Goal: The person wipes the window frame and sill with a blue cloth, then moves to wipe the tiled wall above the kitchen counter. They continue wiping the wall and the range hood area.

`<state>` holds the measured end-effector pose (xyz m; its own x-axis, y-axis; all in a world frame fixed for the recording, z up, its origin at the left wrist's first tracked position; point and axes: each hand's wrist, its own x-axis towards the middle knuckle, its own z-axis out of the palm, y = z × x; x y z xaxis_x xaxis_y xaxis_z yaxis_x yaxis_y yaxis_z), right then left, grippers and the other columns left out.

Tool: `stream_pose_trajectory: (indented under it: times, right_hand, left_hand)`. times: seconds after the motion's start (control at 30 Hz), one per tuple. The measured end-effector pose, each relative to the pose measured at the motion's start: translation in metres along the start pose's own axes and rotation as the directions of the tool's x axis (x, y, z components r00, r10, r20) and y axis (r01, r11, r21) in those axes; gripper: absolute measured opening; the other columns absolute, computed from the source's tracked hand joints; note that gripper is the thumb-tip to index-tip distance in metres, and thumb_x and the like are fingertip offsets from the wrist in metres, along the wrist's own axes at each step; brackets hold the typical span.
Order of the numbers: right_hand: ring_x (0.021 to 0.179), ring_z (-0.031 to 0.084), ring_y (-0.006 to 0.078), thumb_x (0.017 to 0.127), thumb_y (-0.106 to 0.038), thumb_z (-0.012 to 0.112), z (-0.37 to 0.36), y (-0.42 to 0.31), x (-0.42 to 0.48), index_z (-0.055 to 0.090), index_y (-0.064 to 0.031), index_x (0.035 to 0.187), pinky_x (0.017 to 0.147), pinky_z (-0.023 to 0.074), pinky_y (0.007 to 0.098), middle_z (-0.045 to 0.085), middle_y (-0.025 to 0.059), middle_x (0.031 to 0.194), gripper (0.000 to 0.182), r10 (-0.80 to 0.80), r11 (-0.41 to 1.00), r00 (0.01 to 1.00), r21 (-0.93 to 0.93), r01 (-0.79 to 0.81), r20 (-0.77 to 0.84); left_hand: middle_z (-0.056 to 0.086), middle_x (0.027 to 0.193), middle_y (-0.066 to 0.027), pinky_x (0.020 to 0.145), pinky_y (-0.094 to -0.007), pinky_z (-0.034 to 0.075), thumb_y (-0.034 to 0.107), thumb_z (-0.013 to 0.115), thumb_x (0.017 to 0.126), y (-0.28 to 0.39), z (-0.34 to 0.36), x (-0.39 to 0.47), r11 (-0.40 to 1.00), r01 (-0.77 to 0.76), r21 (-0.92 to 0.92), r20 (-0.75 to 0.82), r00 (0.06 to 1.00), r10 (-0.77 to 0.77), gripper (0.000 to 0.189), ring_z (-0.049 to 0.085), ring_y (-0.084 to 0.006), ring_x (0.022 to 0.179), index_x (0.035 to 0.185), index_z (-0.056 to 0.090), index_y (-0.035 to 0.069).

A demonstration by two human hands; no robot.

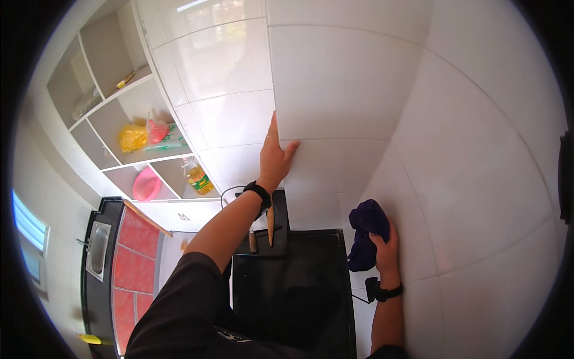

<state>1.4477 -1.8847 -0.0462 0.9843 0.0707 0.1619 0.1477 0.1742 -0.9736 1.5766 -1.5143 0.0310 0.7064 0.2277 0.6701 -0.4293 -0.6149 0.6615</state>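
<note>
My left hand (274, 162) is raised at the outer corner of the white tiled wall (336, 85), fingers straight together and thumb spread to the side. It holds nothing and seems to rest against the tiles. Dark purple cloth (365, 233) hangs bunched in my right hand (386, 249), beside the side wall (475, 179) on the right. Part of the right hand's fingers is hidden by the cloth. Each wrist wears a black band.
A black countertop (291, 287) lies below, with a wooden rolling pin (271, 224) and a brown-handled tool (253, 242). White shelves (130, 161) at left hold plastic bags (133, 137), a pink basin (147, 184) and an oil bottle (200, 179). Beyond stands a sink (98, 251).
</note>
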Motion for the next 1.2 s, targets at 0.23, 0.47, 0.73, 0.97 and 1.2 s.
stream_pose_trajectory:
  times: [0.23,0.47,0.73,0.97,1.2]
  right_hand:
    - [0.124,0.069,0.0261,0.109,-0.026,0.067,0.002,0.015,0.004,0.059,0.0013,0.148,0.109,0.0558,0.0435,0.071,0.0135,0.135,0.049,-0.008,0.884,0.982,0.461,-0.081,0.189]
    - [0.114,0.072,0.0267,0.106,-0.014,0.068,0.035,0.008,0.019,0.057,-0.0030,0.144,0.097,0.0617,0.0425,0.070,0.0137,0.128,0.042,0.038,0.980,0.996,0.200,-0.021,-0.081]
    - [0.110,0.061,0.0150,0.102,-0.007,0.070,0.139,-0.072,0.087,0.059,-0.0038,0.131,0.100,0.0510,0.0310,0.065,0.0054,0.119,0.032,-0.341,0.935,0.929,-0.151,0.320,-0.142]
    - [0.107,0.058,0.0212,0.098,-0.007,0.075,0.222,-0.248,0.153,0.058,-0.0008,0.121,0.098,0.0499,0.0355,0.058,0.0096,0.117,0.029,-0.881,0.468,0.437,-0.479,0.743,-0.183]
    - [0.106,0.067,0.0397,0.090,-0.018,0.082,0.262,-0.308,0.213,0.072,-0.0131,0.140,0.085,0.0591,0.0467,0.060,0.0183,0.121,0.051,-0.955,-0.017,0.259,-0.900,0.435,0.144]
  left_hand:
    - [0.043,0.172,-0.0230,0.118,-0.0458,0.049,0.029,0.078,0.103,0.013,-0.017,-0.001,0.999,0.038,0.017,0.063,0.997,-0.039,0.097,0.049,-0.0419,0.153,0.177,0.017,0.010]
    - [0.034,0.178,-0.0197,0.115,-0.0453,0.052,0.033,0.079,0.102,0.004,-0.016,0.006,0.996,-0.039,0.077,0.050,0.998,0.035,0.100,0.044,-0.0409,0.157,0.176,0.018,0.009]
    - [0.028,0.181,-0.0168,0.115,-0.0456,0.052,0.034,0.081,0.100,0.007,-0.021,0.004,0.996,-0.035,0.078,0.087,0.996,0.028,0.100,0.039,-0.0396,0.160,0.175,0.020,0.009]
    - [0.026,0.180,-0.0231,0.121,-0.0468,0.046,0.030,0.079,0.102,0.004,-0.027,0.002,0.999,-0.044,0.013,0.112,0.993,0.043,0.097,0.036,-0.0438,0.161,0.174,0.020,0.004]
    - [0.028,0.176,-0.0295,0.132,-0.0534,0.025,0.017,0.068,0.106,0.031,-0.051,0.045,0.945,-0.270,-0.185,0.045,0.958,0.282,0.079,0.031,-0.0465,0.161,0.171,0.026,-0.003]
